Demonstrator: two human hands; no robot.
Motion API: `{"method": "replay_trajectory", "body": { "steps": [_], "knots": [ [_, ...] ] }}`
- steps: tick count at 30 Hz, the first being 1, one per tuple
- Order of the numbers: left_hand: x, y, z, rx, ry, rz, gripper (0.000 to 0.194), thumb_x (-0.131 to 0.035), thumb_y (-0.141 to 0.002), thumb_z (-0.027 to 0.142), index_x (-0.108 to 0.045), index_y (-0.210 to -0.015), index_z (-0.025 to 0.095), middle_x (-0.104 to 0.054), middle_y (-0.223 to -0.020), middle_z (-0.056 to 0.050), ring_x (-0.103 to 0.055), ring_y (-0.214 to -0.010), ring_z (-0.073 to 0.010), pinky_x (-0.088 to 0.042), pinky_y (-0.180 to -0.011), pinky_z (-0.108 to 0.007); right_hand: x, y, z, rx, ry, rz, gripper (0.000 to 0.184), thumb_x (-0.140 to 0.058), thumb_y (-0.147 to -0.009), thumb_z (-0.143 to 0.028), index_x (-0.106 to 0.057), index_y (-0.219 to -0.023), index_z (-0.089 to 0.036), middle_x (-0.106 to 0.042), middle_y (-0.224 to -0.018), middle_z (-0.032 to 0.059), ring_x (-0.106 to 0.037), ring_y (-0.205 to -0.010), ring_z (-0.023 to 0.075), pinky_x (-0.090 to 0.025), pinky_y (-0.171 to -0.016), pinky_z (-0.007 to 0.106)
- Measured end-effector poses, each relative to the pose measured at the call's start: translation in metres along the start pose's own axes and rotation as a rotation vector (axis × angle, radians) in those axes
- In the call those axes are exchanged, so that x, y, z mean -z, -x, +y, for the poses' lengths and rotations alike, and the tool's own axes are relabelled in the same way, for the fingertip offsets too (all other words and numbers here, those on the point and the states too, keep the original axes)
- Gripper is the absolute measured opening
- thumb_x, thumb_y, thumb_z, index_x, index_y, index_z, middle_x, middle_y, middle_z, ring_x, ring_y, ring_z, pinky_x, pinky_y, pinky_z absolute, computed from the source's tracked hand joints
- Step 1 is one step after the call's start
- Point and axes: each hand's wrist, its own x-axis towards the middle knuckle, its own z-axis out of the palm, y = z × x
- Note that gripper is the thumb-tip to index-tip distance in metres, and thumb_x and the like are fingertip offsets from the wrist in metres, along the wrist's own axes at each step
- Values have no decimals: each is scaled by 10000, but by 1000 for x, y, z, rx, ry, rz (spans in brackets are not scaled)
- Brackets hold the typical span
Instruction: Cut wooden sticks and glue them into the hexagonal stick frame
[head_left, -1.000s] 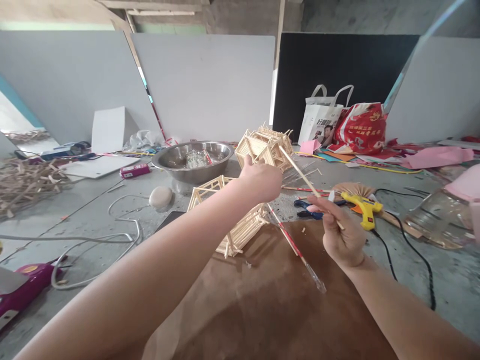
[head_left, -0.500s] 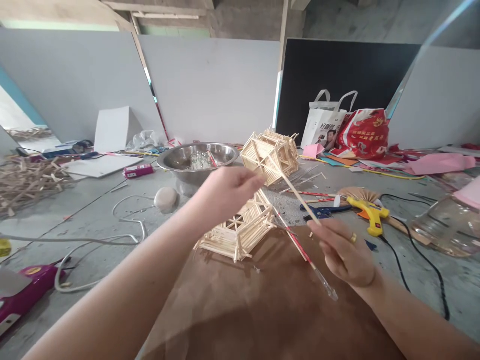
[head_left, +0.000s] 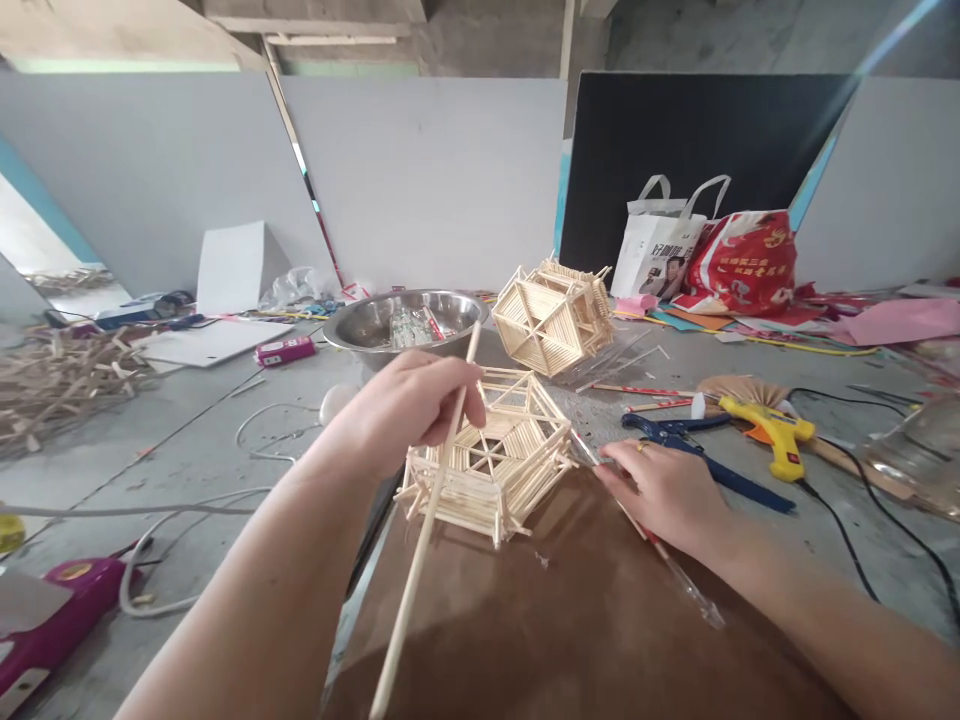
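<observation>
My left hand (head_left: pixel 424 400) is closed around a bare wooden chopstick (head_left: pixel 420 545), which slants down toward me. Behind that chopstick, a low hexagonal frame of wooden sticks (head_left: pixel 517 500) lies on the brown board (head_left: pixel 570 630), partly covered by my left hand. To its right, my right hand (head_left: pixel 667 490) has its fingers closed on a chopstick in a clear and red wrapper (head_left: pixel 686 580). The wrapper's loose clear end points toward me. A second, taller stick lantern frame (head_left: pixel 536 325) sits farther back on the floor.
Blue-handled cutters (head_left: pixel 720 475) and a yellow glue gun (head_left: pixel 784 440) with a black cord lie right of my right hand. A steel basin (head_left: pixel 352 335) stands at the back left. Stick scraps (head_left: pixel 67 380), a white cable and bags (head_left: pixel 742 265) are spread around.
The bare chopstick has passed from my right hand to my left, which has come nearer. My right hand has moved down and left onto the wrapped chopstick.
</observation>
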Motion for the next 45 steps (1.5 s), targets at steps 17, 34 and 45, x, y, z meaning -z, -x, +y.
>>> {"method": "replay_trajectory", "body": {
  "steps": [17,34,45],
  "knots": [
    [-2,-7,-21,8,-650,-270,384,-280,-766,291,-463,-451,168,-447,-356,1,-441,-424,-114,-327,-483,-229,36,-14,-41,492,-56,175,369,-402,-804,-152,-452,-1169,-158,-621,-733,39,-530,-586,132,-372,-528,273],
    [-2,-11,-31,-103,-951,178,343,-241,-812,308,-561,-728,214,-579,-684,-16,-509,-650,-167,-311,-556,-267,31,-31,-90,684,-240,224,267,-376,-780,-110,-591,-934,-74,-586,-640,59,-487,-523,156,-343,-458,314],
    [-5,-29,-45,-149,-540,-164,364,-264,-823,371,-521,-1015,198,-586,-845,-28,-518,-694,-134,-372,-659,-260,35,-25,-87,608,-223,363,247,-395,-766,-53,-629,-816,-109,-579,-538,16,-491,-452,126,-360,-436,294]
  ]
}}
